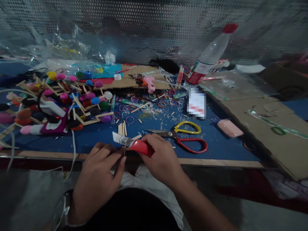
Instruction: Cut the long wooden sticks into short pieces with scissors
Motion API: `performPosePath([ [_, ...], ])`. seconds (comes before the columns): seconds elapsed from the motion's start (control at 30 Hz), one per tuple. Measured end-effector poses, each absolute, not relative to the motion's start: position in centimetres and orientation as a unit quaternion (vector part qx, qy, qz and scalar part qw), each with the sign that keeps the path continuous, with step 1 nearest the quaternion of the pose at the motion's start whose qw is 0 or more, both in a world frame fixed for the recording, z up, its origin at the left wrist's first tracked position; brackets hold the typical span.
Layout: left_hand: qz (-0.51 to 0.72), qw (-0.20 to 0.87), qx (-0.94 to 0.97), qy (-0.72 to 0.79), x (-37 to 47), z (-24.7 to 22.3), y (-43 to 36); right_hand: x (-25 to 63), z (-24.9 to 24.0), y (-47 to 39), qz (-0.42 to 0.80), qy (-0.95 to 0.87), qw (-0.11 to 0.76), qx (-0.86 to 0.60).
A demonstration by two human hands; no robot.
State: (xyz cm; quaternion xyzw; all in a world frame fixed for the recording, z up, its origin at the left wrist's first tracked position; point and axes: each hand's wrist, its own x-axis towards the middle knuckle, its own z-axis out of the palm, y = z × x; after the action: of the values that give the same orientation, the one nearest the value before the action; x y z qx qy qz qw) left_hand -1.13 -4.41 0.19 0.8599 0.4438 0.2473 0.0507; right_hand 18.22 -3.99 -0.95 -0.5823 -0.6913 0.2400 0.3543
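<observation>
My right hand [160, 157] grips the red handle of a utility knife [141, 147], its wide blade pointing up and left over the table's front edge. Close beside it, my left hand [102, 170] pinches a thin wooden stick [124, 151] between thumb and fingers, just below the blade. Whether the blade touches the stick I cannot tell. Several short wooden sticks [122, 129] lie side by side behind the knife. To the right of them rest scissors [176, 133] with one yellow and one red handle loop, blades pointing left.
Wooden stick pieces with coloured pom-poms [91, 96] crowd the left, around a purple-and-white device [56, 120] with a cable. A pink glue gun [149, 84], rubber bands and shavings lie behind. A plastic bottle [204, 61] leans at the back right; cardboard [269, 118] covers the right side.
</observation>
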Motion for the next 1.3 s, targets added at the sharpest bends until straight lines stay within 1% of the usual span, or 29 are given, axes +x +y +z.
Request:
performPosePath([
  [0.33,0.247,0.074,0.881,0.397,-2.1,-0.2,-2.1,18.2,-1.1,-4.1,0.232,-0.697,0.361,-0.575],
  [0.5,0.237,0.069,0.881,0.405,-2.5,-0.7,-1.9,18.3,-1.0,-4.1,0.235,-0.691,0.347,-0.589],
  [0.93,0.202,0.126,0.888,0.393,-3.1,-0.4,-1.1,18.3,-0.9,-4.1,0.232,-0.694,0.337,-0.593],
  [1.3,0.194,0.137,0.888,0.393,-3.1,-0.3,-0.9,18.2,-0.8,-3.9,0.223,-0.71,0.323,-0.585],
])
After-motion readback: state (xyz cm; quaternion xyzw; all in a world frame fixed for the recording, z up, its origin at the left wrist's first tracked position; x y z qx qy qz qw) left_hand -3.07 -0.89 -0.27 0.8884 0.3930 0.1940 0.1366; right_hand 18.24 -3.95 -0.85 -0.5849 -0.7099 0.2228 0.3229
